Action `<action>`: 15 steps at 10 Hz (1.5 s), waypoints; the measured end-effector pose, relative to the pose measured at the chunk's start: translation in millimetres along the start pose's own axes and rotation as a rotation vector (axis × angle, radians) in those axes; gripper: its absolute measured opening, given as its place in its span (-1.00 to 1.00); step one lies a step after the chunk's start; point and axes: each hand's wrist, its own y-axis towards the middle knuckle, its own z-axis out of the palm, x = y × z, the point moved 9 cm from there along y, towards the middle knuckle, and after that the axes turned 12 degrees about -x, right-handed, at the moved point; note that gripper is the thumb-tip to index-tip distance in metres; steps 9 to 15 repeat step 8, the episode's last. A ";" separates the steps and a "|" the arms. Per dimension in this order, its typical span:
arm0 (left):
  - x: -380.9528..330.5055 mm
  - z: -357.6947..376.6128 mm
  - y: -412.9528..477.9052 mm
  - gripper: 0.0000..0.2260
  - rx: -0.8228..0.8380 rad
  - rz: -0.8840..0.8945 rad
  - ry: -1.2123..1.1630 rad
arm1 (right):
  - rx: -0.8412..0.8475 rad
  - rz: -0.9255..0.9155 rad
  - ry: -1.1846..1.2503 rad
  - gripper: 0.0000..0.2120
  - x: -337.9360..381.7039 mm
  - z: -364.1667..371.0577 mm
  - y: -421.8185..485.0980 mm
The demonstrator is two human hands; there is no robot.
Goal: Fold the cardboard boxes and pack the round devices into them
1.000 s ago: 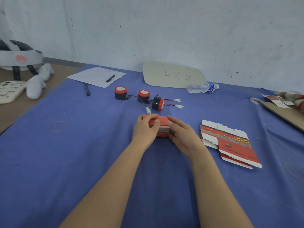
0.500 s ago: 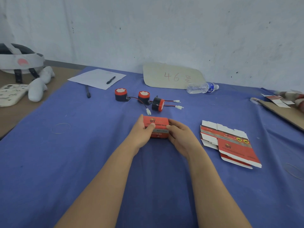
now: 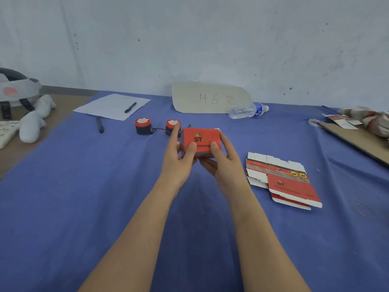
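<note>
- Showing the left round device (image 3: 143, 125) and the right round device (image 3: 173, 123) standing upright on the blue cloth (image 3: 84, 186), at 10 o'clock from the folded box (image 3: 201, 139).
- Gripping the box's 9 o'clock side with the left hand (image 3: 179, 163), pressing the thumb on the printed face.
- Gripping its 3 o'clock side with the right hand (image 3: 223, 165), curling the fingers underneath.
- Showing flat cardboard boxes (image 3: 284, 182) lying at 4 o'clock, well apart.
</note>
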 end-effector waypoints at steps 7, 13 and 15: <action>-135.3 427.1 -415.0 -0.63 1.186 -0.052 0.019 | -1.584 -0.463 -0.803 -0.55 317.5 -426.3 -292.8; -125.2 399.4 -356.1 -0.77 0.988 -0.183 -0.126 | -1.279 -0.455 -0.446 -0.67 281.3 -386.2 -232.6; -125.2 399.4 -356.1 -0.77 0.988 -0.183 -0.126 | -1.279 -0.455 -0.446 -0.67 281.3 -386.2 -232.6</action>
